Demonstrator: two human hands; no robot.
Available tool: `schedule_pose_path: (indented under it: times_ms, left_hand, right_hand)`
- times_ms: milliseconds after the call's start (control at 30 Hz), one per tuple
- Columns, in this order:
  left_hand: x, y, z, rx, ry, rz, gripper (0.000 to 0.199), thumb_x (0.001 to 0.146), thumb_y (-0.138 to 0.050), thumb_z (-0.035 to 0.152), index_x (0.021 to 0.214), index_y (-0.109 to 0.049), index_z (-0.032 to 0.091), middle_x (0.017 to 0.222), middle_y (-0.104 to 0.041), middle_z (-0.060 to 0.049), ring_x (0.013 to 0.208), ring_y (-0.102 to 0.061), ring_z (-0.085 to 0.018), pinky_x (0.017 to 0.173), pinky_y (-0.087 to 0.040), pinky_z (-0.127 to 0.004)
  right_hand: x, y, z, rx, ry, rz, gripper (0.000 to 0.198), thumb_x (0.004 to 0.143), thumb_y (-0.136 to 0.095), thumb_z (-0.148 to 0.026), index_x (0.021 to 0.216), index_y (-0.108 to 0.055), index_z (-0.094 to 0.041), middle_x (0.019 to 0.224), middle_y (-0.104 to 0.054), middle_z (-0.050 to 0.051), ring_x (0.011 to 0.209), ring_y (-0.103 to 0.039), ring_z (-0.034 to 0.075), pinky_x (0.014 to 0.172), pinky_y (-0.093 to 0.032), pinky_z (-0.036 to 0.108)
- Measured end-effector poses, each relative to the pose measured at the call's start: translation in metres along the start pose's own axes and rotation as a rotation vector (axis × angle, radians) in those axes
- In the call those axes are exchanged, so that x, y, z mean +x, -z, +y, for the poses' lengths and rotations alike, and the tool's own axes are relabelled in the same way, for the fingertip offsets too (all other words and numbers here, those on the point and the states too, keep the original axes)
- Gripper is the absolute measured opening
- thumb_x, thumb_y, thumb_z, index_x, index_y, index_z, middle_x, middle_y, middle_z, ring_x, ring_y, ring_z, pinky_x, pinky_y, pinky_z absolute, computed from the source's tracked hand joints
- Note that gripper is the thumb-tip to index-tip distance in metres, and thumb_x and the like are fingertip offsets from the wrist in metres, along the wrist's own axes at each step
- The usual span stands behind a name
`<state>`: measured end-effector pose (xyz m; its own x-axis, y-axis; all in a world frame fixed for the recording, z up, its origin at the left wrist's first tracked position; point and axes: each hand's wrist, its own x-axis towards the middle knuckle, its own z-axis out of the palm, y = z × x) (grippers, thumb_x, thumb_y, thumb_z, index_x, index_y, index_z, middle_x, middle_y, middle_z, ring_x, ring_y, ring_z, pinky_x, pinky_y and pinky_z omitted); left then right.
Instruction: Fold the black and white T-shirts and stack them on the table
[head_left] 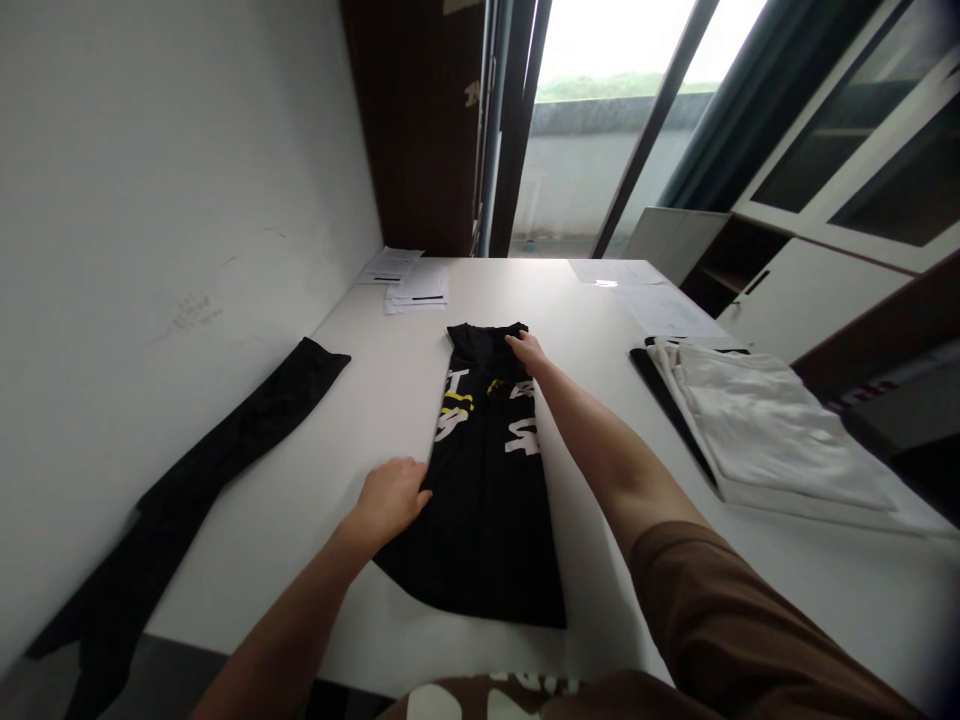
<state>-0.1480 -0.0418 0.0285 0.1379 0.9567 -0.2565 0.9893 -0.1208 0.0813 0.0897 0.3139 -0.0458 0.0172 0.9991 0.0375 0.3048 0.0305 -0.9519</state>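
Observation:
A black T-shirt (487, 520) with white and yellow print lies lengthwise on the white table, folded into a long narrow shape. At its left edge, about halfway down, my left hand (394, 495) has the thumb over the cloth and the fingers curled at the border. Stretched farther out, my right hand (525, 350) grips the far right corner by the neck end. The undersides of both hands' fingers are hidden. The near hem fans out to the left and lies flat.
Another black garment (247, 430) lies along the wall at left, hanging over the near table edge. White folded clothes (780, 430) on black cloth are stacked at right. Papers (417, 285) lie at the far left, and sheets (660, 300) at the far right of the table (337, 420).

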Motion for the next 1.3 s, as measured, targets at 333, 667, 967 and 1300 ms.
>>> schedule_pose_path:
  times_ms: [333,667,967,1300]
  left_hand:
    - [-0.024,-0.001,0.021,-0.114,0.031,-0.104,0.043,0.093,-0.061,0.039,0.133,-0.051,0.026,0.105,-0.075,-0.007,0.096,-0.072,-0.028,0.078,-0.050,-0.033]
    - [-0.033,0.008,0.048,-0.104,-0.140,-0.033,0.029,0.107,-0.036,0.038,0.095,-0.059,0.024,0.093,-0.074,-0.005,0.086,-0.073,-0.024,0.073,-0.049,-0.030]
    - [-0.012,-0.015,0.094,-0.101,-0.388,-0.075,0.028,0.106,-0.039,0.039,0.095,-0.058,0.023,0.089,-0.075,-0.005,0.082,-0.073,-0.025,0.070,-0.050,-0.031]
    - [0.005,-0.025,0.089,-0.272,-0.672,-0.019,0.012,0.102,-0.050,0.028,0.099,-0.061,0.023,0.094,-0.074,0.001,0.086,-0.071,-0.017,0.075,-0.048,-0.026]
  right_hand:
    - [0.018,0.002,0.004,-0.177,0.061,0.032,0.021,0.084,-0.059,-0.025,0.100,-0.070,-0.016,0.095,-0.071,0.008,0.086,-0.065,0.022,0.085,-0.054,0.037]
    - [0.025,-0.001,0.005,0.047,-0.085,0.007,0.025,0.082,-0.058,-0.021,0.104,-0.069,-0.015,0.087,-0.072,0.005,0.075,-0.067,0.019,0.071,-0.056,0.030]
    - [0.031,0.009,0.001,-0.174,-0.014,0.160,0.032,0.087,-0.055,-0.027,0.112,-0.071,-0.016,0.106,-0.074,0.009,0.097,-0.068,0.022,0.083,-0.054,0.029]
    - [0.019,0.023,0.017,-0.507,-0.092,0.221,0.053,0.093,-0.056,-0.032,0.143,-0.052,-0.014,0.128,-0.065,0.019,0.117,-0.061,0.030,0.099,-0.047,0.038]
